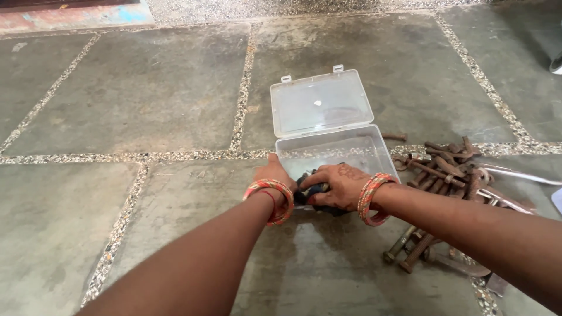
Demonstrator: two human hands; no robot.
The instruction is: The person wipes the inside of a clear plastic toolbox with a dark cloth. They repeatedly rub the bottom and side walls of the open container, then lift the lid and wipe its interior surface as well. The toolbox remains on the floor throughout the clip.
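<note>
Seen from the head camera, the left hand [274, 173] is gripping the near corner of a clear plastic box [374, 149] on the stone floor [146, 88] while the right hand [338, 186] is pressing dark items [313, 188] inside, best kept steady; the fingers' grip and items are unclear

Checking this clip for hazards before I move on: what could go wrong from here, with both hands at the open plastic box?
1. The right hand presses dark items into the clear box; the light box may slide on the smooth stone floor, though the left hand steadies its corner.
2. The pile of rusty bolts lies close beside the right forearm; bare skin could scrape on it.
3. The open lid lies flat and could be strained at its hinge.
</note>
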